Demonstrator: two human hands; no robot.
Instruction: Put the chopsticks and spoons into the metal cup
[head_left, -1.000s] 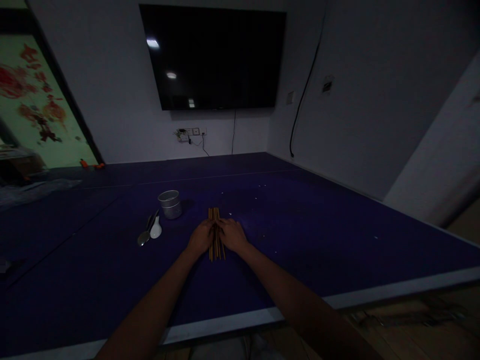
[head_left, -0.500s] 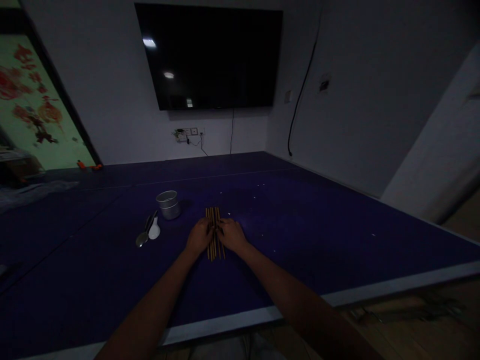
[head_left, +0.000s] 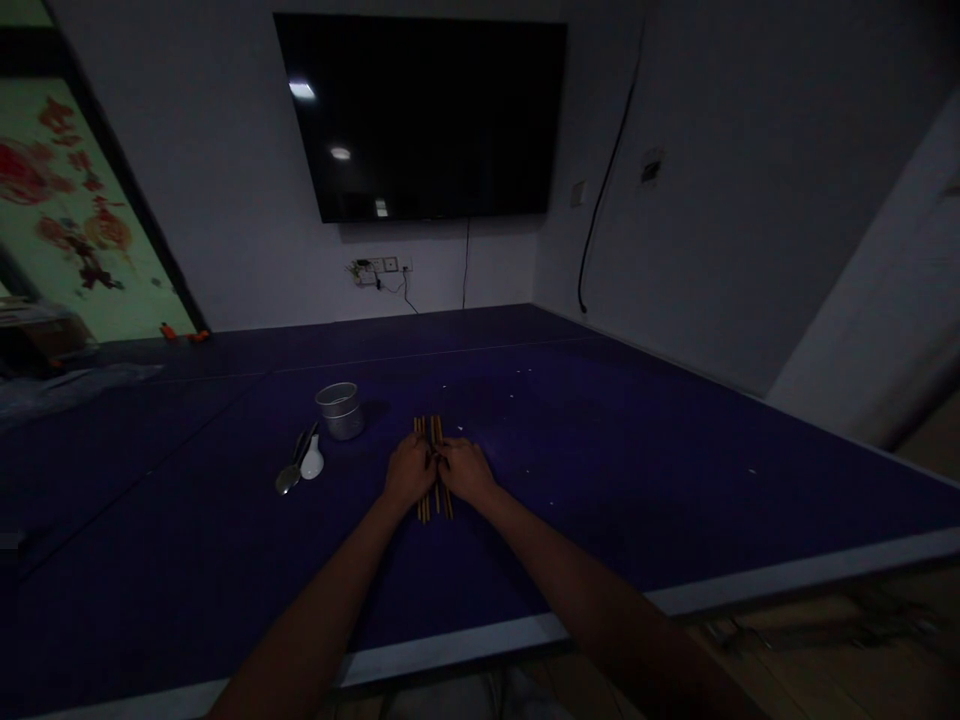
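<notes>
Several wooden chopsticks (head_left: 429,432) lie side by side in a bundle on a dark blue table (head_left: 615,470), pointing away from me. My left hand (head_left: 409,474) presses against the bundle's left side with curled fingers. My right hand (head_left: 465,470) closes in on the right side, fingers bent over the sticks. The two hands nearly touch above the middle of the bundle. The sticks' far ends and near ends show beyond my hands.
A small metal cup (head_left: 340,409) stands to the left of the chopsticks. A metal spoon (head_left: 291,475) and a white ceramic spoon (head_left: 312,461) lie beside it. A dark TV (head_left: 424,115) hangs on the far wall. The table's white front edge (head_left: 480,640) runs below my forearms.
Both hands have drawn slightly closer together on the chopsticks, squeezing the bundle narrower. The bundle stays in the same spot on the table.
</notes>
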